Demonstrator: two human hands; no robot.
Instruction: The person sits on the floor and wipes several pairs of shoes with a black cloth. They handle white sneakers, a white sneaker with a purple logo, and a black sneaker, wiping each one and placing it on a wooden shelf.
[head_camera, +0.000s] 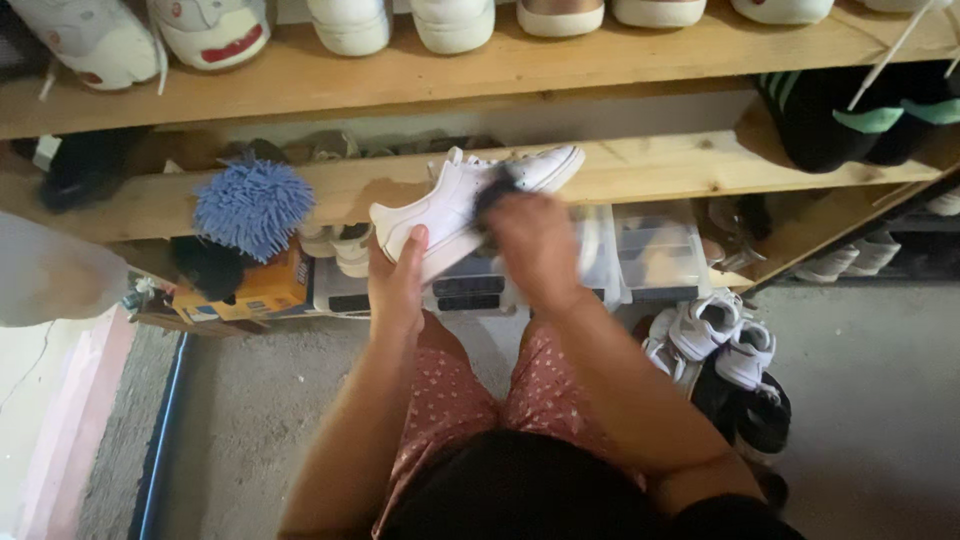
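Observation:
My left hand (397, 285) grips the heel end of a white sneaker (450, 200), held up in front of the wooden shelves. My right hand (535, 245) is blurred and presses a dark cloth or brush (495, 190) against the sneaker's side. The shoe's toe points up and to the right, towards the middle shelf. My pink dotted shorts show below the arms.
Wooden shelves (640, 165) carry white shoes on top and dark shoes at the right. A blue fluffy mop head (252, 205) sits above a yellow box (250, 292). Clear plastic boxes (655, 250) stand under the shelf. Small white and black shoes (725, 350) lie on the concrete floor.

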